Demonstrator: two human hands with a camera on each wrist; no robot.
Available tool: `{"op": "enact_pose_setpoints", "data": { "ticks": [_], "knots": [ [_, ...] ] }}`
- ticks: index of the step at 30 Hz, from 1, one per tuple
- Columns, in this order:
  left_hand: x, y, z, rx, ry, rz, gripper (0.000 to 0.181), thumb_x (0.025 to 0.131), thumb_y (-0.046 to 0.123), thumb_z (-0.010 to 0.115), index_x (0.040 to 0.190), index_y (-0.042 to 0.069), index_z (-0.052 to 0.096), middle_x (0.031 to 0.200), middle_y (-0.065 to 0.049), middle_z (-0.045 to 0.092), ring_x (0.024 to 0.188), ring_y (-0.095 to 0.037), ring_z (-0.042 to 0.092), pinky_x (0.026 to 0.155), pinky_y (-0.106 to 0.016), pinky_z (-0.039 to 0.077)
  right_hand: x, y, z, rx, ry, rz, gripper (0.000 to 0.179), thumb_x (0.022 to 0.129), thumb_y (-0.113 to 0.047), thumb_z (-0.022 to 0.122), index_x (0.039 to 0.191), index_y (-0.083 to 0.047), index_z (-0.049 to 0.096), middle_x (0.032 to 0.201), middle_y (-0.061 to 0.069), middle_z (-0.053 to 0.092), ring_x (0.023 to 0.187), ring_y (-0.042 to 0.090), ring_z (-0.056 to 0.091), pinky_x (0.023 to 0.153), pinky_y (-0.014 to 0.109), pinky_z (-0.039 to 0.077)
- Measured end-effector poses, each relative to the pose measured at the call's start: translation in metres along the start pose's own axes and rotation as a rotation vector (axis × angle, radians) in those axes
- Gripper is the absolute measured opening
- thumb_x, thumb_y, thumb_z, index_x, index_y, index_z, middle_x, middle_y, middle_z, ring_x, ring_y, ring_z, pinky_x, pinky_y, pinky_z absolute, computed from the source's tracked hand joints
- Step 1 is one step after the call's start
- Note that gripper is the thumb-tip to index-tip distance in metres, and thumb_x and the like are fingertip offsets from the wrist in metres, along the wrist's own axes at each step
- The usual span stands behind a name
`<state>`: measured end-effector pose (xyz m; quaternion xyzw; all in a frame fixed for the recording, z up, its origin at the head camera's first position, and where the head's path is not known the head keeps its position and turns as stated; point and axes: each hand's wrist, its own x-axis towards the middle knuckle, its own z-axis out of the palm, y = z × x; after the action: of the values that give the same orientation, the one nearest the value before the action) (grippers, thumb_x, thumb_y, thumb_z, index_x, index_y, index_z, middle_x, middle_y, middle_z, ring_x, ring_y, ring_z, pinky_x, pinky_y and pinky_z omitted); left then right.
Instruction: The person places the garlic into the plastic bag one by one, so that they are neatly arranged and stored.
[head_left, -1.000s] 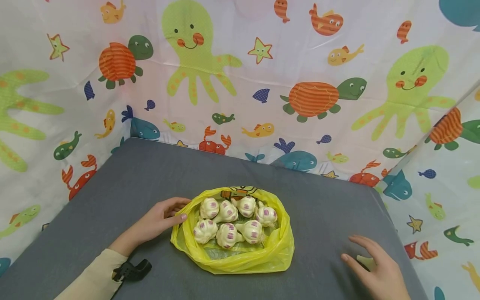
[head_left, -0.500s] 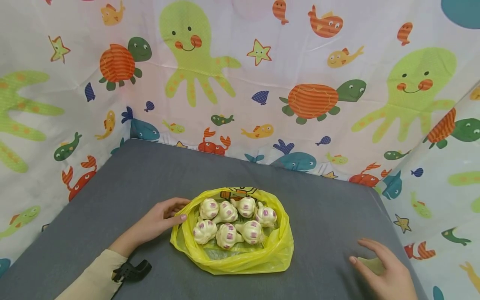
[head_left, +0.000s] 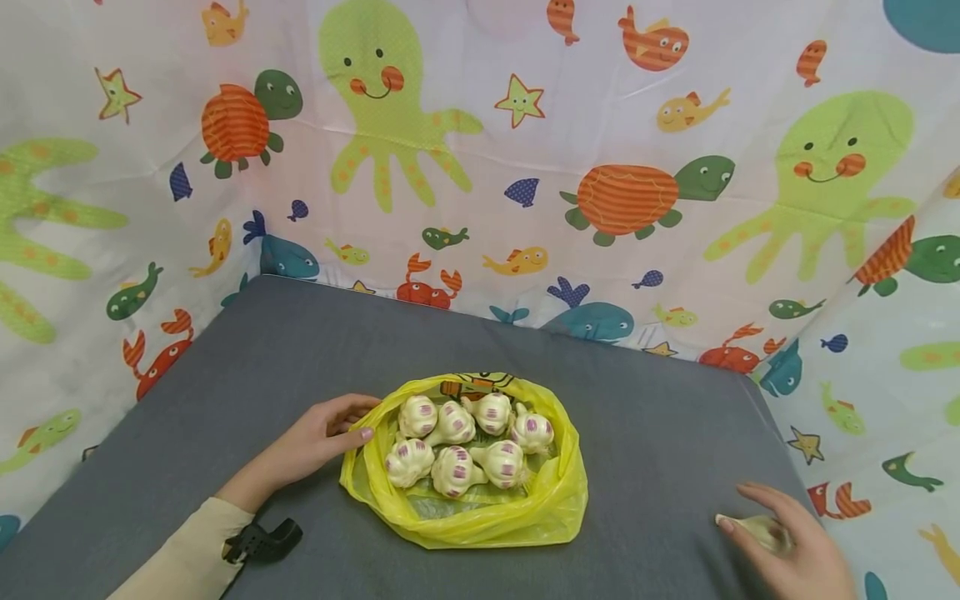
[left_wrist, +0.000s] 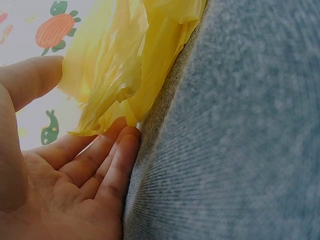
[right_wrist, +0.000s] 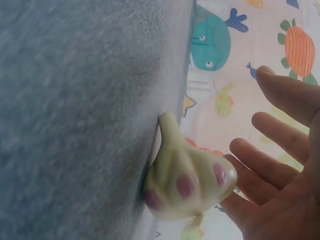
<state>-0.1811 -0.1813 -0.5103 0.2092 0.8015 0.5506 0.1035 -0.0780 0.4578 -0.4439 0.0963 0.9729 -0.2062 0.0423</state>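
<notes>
My left hand (head_left: 326, 433) touches the left side of a yellow plastic bag (head_left: 555, 510). In the left wrist view its fingers are extended and loose, with the thumb against the thin plastic. Inside the opened bag lie several garlic bulbs (head_left: 454, 472), whitish with purple patches. Over at the right, my right hand (head_left: 813, 557) is beside a single garlic bulb (right_wrist: 192, 182) on the table. The fingers are spread apart, not closed round that bulb. From the head view, the thumb and palm partly cover the bulb.
A dark grey cloth covers the table (head_left: 660, 433). Behind and at both sides hangs a white curtain (head_left: 480, 225) printed with sea animals. A black band (head_left: 262, 542) is on my left wrist.
My right hand has drawn back to the right, so more of the single garlic bulb shows. The left hand, the bag and the bulbs inside it have stayed in place.
</notes>
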Motion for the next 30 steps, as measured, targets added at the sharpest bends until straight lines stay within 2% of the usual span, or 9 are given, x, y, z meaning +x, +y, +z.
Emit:
{"op": "enact_pose_setpoints", "data": {
  "ticks": [4, 8, 15, 17, 21, 25, 30],
  "knots": [
    [0.0, 0.0, 0.0, 0.001, 0.0, 0.003, 0.046, 0.111, 0.02, 0.068, 0.153, 0.002, 0.059, 0.142, -0.015, 0.067, 0.124, -0.032, 0.066, 0.098, -0.032, 0.056, -0.001, 0.006, -0.001, -0.038, -0.073, 0.01, 0.085, 0.101, -0.061, 0.074, 0.149, 0.007, 0.056, 0.146, 0.04, 0.053, 0.125, 0.058, 0.056, 0.098, 0.074, 0.05],
    [0.0, 0.0, 0.0, -0.003, -0.005, 0.002, 0.046, 0.111, 0.019, 0.068, 0.153, 0.001, 0.059, 0.142, -0.015, 0.067, 0.123, -0.032, 0.066, 0.098, -0.032, 0.056, -0.002, 0.014, 0.002, -0.064, -0.097, 0.004, 0.086, 0.098, -0.06, 0.078, 0.146, 0.008, 0.058, 0.144, 0.04, 0.055, 0.124, 0.058, 0.056, 0.097, 0.072, 0.05],
    [0.0, -0.001, 0.0, -0.013, -0.004, -0.012, 0.047, 0.111, 0.021, 0.068, 0.153, 0.001, 0.059, 0.143, -0.016, 0.067, 0.122, -0.032, 0.066, 0.097, -0.032, 0.057, -0.006, 0.024, 0.007, -0.081, -0.016, -0.096, 0.073, 0.093, -0.045, 0.089, 0.138, 0.007, 0.066, 0.136, 0.036, 0.063, 0.122, 0.058, 0.059, 0.096, 0.071, 0.051],
    [0.0, 0.0, -0.001, -0.015, -0.003, -0.013, 0.047, 0.111, 0.021, 0.068, 0.153, 0.001, 0.059, 0.143, -0.016, 0.066, 0.122, -0.032, 0.066, 0.097, -0.031, 0.057, -0.007, 0.025, 0.006, -0.09, -0.018, -0.11, 0.07, 0.091, -0.039, 0.092, 0.137, 0.008, 0.066, 0.135, 0.036, 0.063, 0.122, 0.058, 0.06, 0.096, 0.071, 0.051],
    [0.0, 0.002, -0.001, -0.013, -0.005, -0.009, 0.047, 0.111, 0.02, 0.068, 0.153, 0.001, 0.059, 0.143, -0.016, 0.066, 0.123, -0.032, 0.066, 0.098, -0.031, 0.056, -0.007, 0.027, 0.006, -0.099, -0.047, -0.109, 0.067, 0.091, -0.03, 0.092, 0.137, 0.01, 0.065, 0.135, 0.037, 0.063, 0.122, 0.059, 0.059, 0.097, 0.071, 0.051],
    [0.0, 0.001, -0.001, 0.0, 0.001, -0.009, 0.047, 0.111, 0.021, 0.069, 0.153, 0.002, 0.059, 0.143, -0.015, 0.067, 0.122, -0.031, 0.066, 0.098, -0.031, 0.056, -0.005, 0.032, 0.006, -0.095, -0.07, -0.099, 0.067, 0.093, -0.03, 0.091, 0.139, 0.01, 0.063, 0.136, 0.038, 0.061, 0.124, 0.059, 0.057, 0.098, 0.071, 0.051],
    [-0.001, -0.001, 0.0, 0.013, 0.01, -0.003, 0.047, 0.11, 0.02, 0.069, 0.152, 0.002, 0.06, 0.143, -0.015, 0.067, 0.122, -0.03, 0.066, 0.098, -0.031, 0.056, -0.004, 0.039, 0.007, -0.094, -0.053, -0.104, 0.064, 0.092, -0.027, 0.091, 0.138, 0.008, 0.065, 0.132, 0.034, 0.066, 0.12, 0.057, 0.061, 0.094, 0.068, 0.054]
  ]
}}
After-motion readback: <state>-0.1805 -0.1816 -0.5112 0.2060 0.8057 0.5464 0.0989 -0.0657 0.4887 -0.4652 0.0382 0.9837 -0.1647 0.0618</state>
